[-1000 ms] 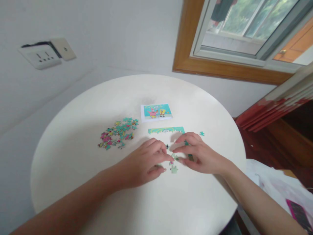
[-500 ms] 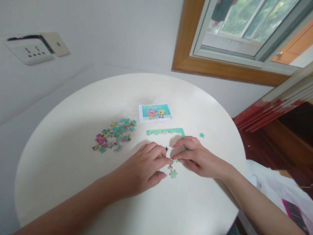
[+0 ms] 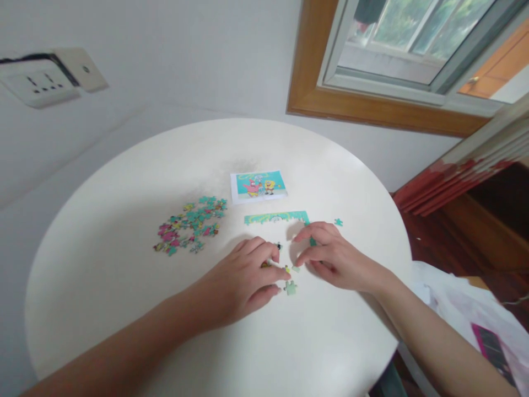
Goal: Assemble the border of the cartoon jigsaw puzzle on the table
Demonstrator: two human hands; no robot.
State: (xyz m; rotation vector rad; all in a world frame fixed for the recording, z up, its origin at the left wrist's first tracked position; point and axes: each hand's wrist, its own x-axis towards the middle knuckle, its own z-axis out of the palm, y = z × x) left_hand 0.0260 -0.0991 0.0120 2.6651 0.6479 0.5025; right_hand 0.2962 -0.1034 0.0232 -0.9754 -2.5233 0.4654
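"One strip (image 3: 276, 218) of your puzzle is joined, lying flat between the card (image 3: 259, 186) and your hands. How much is loose?"

"Most of it, as far as I can see. Your pile (image 3: 194, 223) of teal, pink and yellow pieces lies to the left on the surface (image 3: 215, 160), and a stray piece (image 3: 338, 222) sits to the right, beyond your right hand (image 3: 336, 256)."

"And between your hands?"

"A few loose ones. Your left hand (image 3: 243, 275) has its fingers bent and its thumb apart from the index finger, whose tip is at a yellow piece (image 3: 287, 269). A pale green piece (image 3: 291, 288) lies just beside that thumb, and a dark-marked piece (image 3: 279, 246) is near the knuckles."

"Is your right hand pinching anything?"

"Its fingers are spread and curved, with a small green piece (image 3: 296, 269) next to one tip. I can't tell whether anything is under the palm. Some teal shows between your fingers, but whether it joins the strip is hidden. The middle and lower part of the picture looks unassembled."
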